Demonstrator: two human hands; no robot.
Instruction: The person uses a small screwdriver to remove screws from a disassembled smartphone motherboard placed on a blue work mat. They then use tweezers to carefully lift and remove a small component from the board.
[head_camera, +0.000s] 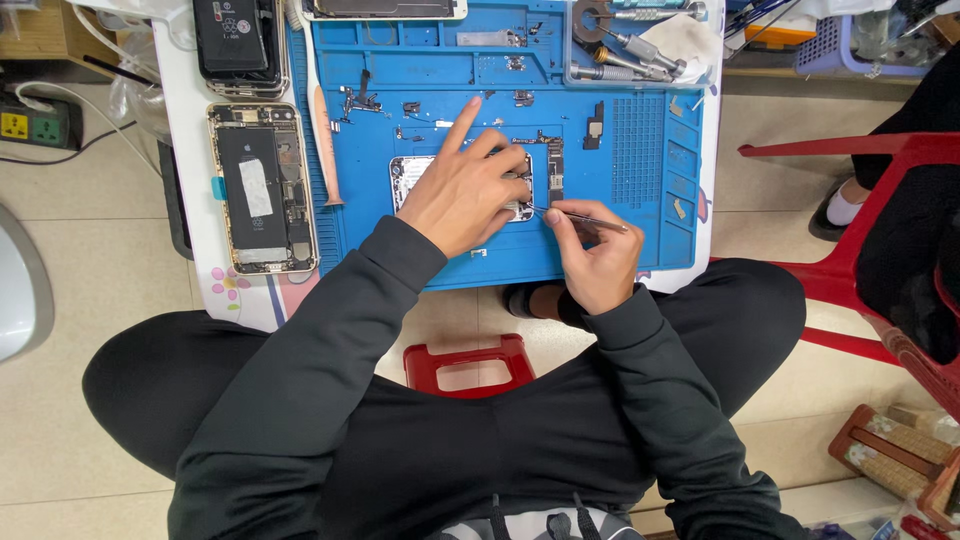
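A dark grey long-sleeved top is worn, its ribbed cuffs seen at both wrists. Black trousers are worn. Drawstrings are seen at six o'clock. The left hand (462, 190) and right hand (592, 255) are left bare.

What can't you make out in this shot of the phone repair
Head view:
- Opened phone on the blue mat: mostly covered by the left hand.
- Tweezers in the right hand: tip contact too small to tell.
- Loose parts: too small to identify.
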